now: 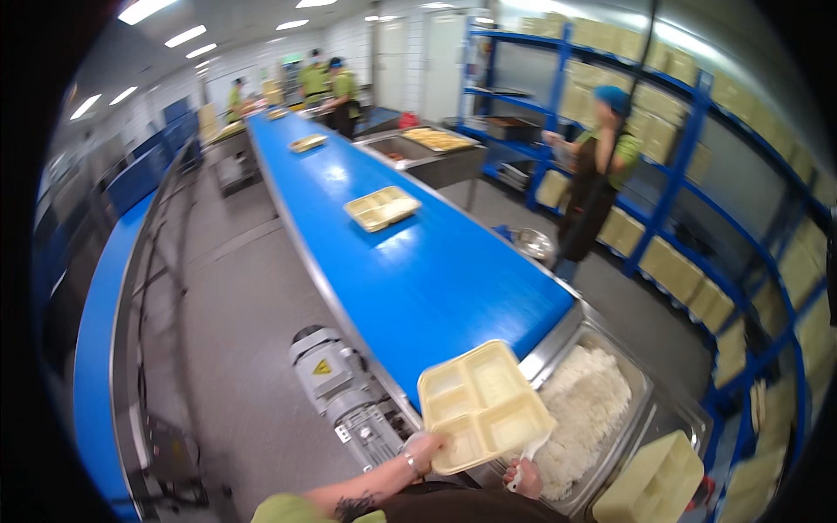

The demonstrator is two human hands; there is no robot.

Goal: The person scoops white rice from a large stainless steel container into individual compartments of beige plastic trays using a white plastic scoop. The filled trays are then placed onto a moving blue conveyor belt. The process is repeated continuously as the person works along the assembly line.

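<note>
While the left hand gripped a cream compartment tray by its near left corner, the right hand held a white utensil just off the tray's near right edge. Landmark: blue conveyor belt. Tray was at the belt's near end, tilted, compartments facing up, covering part of the belt's corner; touching or not, couldn't tell. Left fingers pinched the tray rim; right fingers were wrapped round the utensil's handle. Utensil head partly blurred.

Just right of the belt's near end: metal pan with white rice heaped in it. Farther right and nearer the wearer: another cream compartment tray, nested stack or single unclear. On the belt, past the middle, sat a filled-looking tray, contents too blurred to tell; another tray lay farther along it.

Left of the belt's near end: grey motor with yellow warning label. Well left: second blue belt. Right of the main belt, a co-worker in blue cap and dark apron stood by blue shelving. More co-workers were near the belt's far end.
</note>
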